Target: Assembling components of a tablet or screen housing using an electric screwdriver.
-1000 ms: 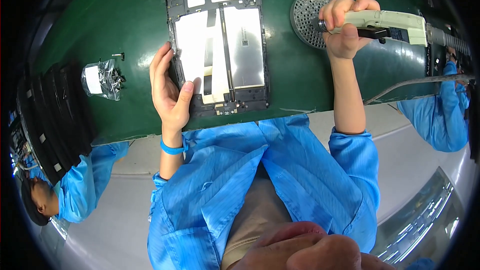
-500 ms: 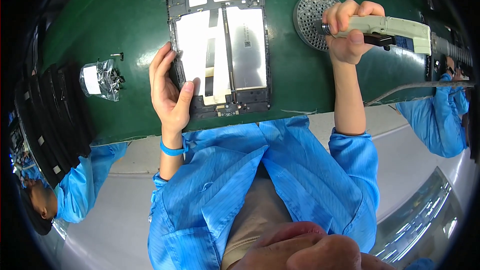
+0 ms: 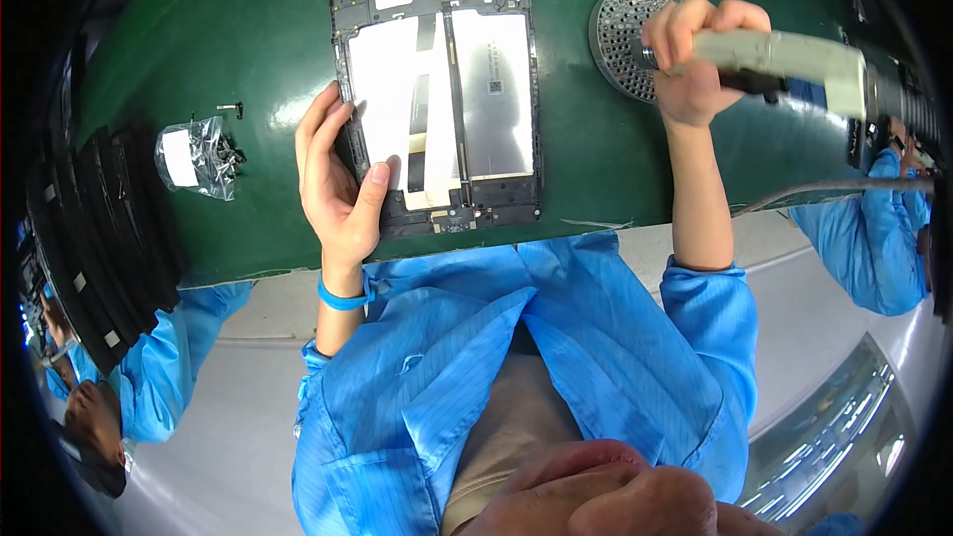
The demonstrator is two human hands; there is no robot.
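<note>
An opened tablet (image 3: 501, 79), with silver battery panels and a black frame, lies on the green table in front of me. My left hand (image 3: 336, 189) grips its left edge, the thumb over the lower left corner area and the fingers along the side. My right hand (image 3: 695, 55) is wrapped round a pale electric screwdriver (image 3: 799, 58), held nearly level and blurred by motion. Its tip end points left over a round grey dish (image 3: 617, 40) with a perforated plate. The bit itself is too small to make out.
A clear plastic bag (image 3: 204, 164) of small black parts lies at left, a tiny loose part (image 3: 232, 110) beside it. Black panels (image 3: 109, 238) stand in a row at the far left. A cable (image 3: 834, 186) crosses the right edge. Co-workers in blue sit on both sides.
The screwdriver's rear end has swung slightly toward me and right, and my right hand has shifted a little right. My left hand stays on the tablet. The left co-worker's head has moved.
</note>
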